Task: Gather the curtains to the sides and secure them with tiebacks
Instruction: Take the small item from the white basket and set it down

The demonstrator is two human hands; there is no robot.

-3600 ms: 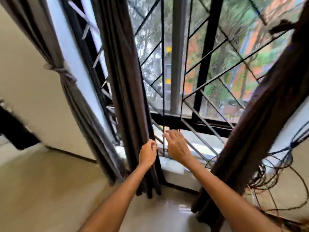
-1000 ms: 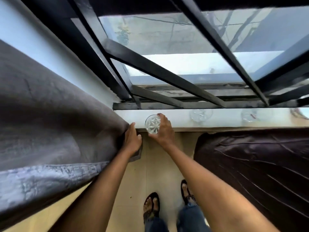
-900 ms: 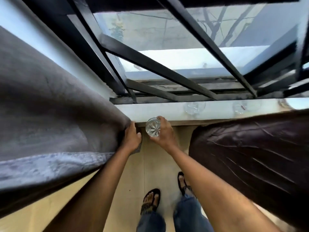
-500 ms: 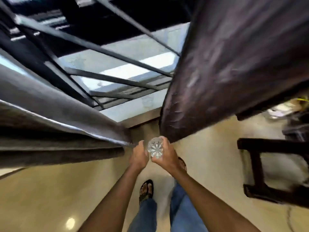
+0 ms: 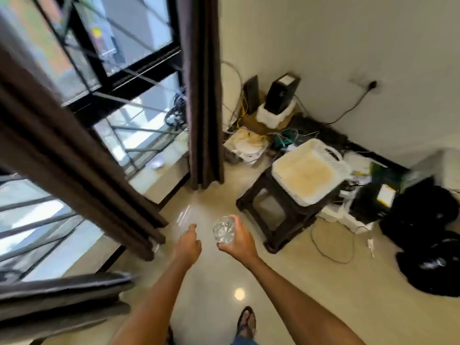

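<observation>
A dark brown curtain [image 5: 74, 158] slants across the left, its hem near the floor just left of my hands. A second brown curtain [image 5: 204, 95] hangs straight at the window's right edge, with no tieback visible on it. A grey curtain [image 5: 62, 295] lies bunched at the lower left. My left hand [image 5: 188, 245] hovers over the floor with its fingers curled and nothing in it, apart from the curtain. Beside it, my right hand [image 5: 239, 241] holds a clear cut-glass tumbler [image 5: 224, 232].
A dark stool [image 5: 278, 212] carrying a white plastic lid [image 5: 306, 170] stands to the right. Behind it lie tangled cables, a black router [image 5: 281, 95] and boxes along the wall. Black bags [image 5: 428, 245] sit at far right. Window bars [image 5: 119, 90] and sill are left.
My view has swung from the window down to the room's corner. My left hand has let go of the curtain edge. My right hand still carries the glass, which it lifted off the sill.
</observation>
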